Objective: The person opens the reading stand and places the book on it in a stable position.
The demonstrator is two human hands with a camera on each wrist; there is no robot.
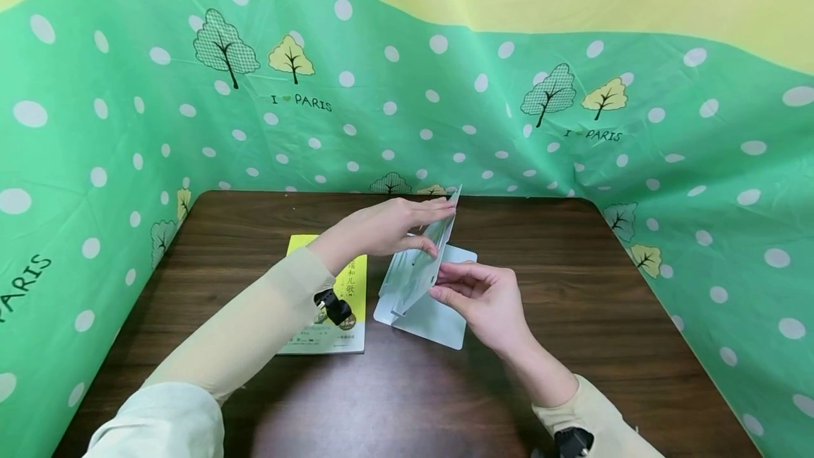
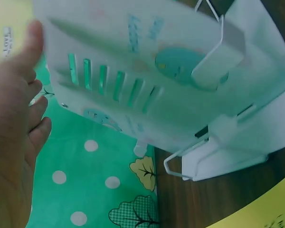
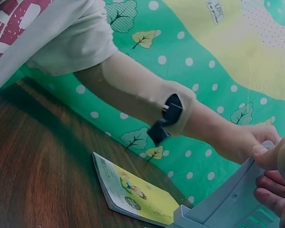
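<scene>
A pale book stand (image 1: 439, 320) is on the table, its base flat and its slotted panel (image 2: 118, 66) tilted up. Cartoon prints, a small ledge and bent wire page holders show in the left wrist view. My left hand (image 1: 391, 226) touches the upper part of the panel with fingers stretched out, the thumb lower against its face. On the near right edge, my right hand (image 1: 486, 299) pinches the panel between thumb and fingers. The far side of the panel is partly hidden in the head view.
A yellow and white book (image 1: 324, 341) lies left of the stand, partly under my left forearm. The brown wooden table (image 1: 572, 345) is bordered by a green and yellow dotted cloth (image 1: 394, 126) at the back and sides.
</scene>
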